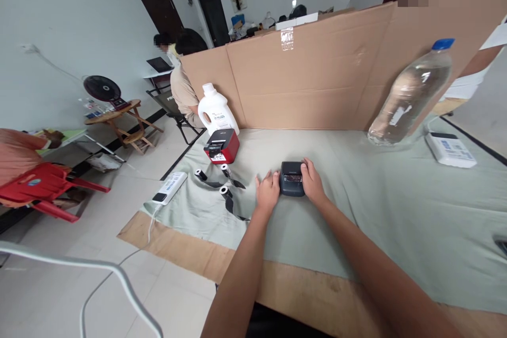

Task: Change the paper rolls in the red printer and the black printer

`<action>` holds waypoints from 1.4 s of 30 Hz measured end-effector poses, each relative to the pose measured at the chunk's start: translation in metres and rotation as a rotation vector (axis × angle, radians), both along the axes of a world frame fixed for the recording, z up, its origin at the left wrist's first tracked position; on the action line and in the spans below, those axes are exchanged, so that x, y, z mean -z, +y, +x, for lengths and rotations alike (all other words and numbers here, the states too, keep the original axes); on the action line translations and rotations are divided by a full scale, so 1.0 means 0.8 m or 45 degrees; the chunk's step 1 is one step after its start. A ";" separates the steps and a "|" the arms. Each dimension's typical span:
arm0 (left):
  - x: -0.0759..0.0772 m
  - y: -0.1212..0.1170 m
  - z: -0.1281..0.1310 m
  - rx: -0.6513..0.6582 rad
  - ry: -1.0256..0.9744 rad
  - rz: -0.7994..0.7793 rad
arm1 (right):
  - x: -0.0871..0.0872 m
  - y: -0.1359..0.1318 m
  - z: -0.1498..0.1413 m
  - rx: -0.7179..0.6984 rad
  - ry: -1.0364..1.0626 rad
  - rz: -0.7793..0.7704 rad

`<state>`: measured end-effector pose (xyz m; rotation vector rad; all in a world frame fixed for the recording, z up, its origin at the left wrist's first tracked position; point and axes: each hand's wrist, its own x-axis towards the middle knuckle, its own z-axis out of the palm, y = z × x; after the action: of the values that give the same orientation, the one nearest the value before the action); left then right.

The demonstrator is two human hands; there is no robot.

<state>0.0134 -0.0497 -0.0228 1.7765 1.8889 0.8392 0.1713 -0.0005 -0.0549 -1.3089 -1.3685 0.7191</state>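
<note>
A small black portable printer (292, 186) rests on the green cloth between my hands. Against its left side presses my left hand (268, 190), the thumb side touching the casing and some fingers spread outward. My right hand (312, 182) grips the right side, its fingers at the upper corner. To the left lie three rolls of black paper or film: one roll (201, 174) at the far left, another roll (225, 169) beside it, and a nearer roll (225, 192) with its strip unrolled. Behind them stands a red and black receipt printer (222, 147).
A white jug (217, 111) stands behind the red printer. A cardboard screen (301, 84) spans the table's back. A large clear water bottle (414, 95) leans at the right, near a white power strip (450, 149). Another power strip (170, 188) lies left. Seated people are beyond the table.
</note>
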 end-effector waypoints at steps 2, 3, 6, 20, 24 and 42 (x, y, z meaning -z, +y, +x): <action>0.002 0.003 -0.002 -0.012 -0.029 -0.023 | 0.001 0.000 0.000 0.002 0.012 0.012; 0.002 0.004 -0.003 -0.015 -0.050 -0.031 | 0.001 0.001 0.000 0.001 0.026 0.017; 0.003 0.007 -0.006 -0.017 -0.137 -0.045 | -0.001 0.002 0.005 -0.021 0.073 -0.009; -0.001 0.008 -0.007 -0.045 -0.300 -0.053 | -0.014 0.018 0.047 -0.482 0.266 -0.132; -0.003 0.008 -0.006 -0.055 -0.301 -0.056 | -0.024 0.016 0.048 -0.400 0.131 -0.088; 0.000 0.009 -0.005 -0.058 -0.252 -0.023 | -0.069 0.051 0.039 0.001 -0.736 -0.255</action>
<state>0.0096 -0.0422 -0.0231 1.5821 1.8079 0.9725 0.2026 0.0401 0.0001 -1.7648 -1.7825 0.5009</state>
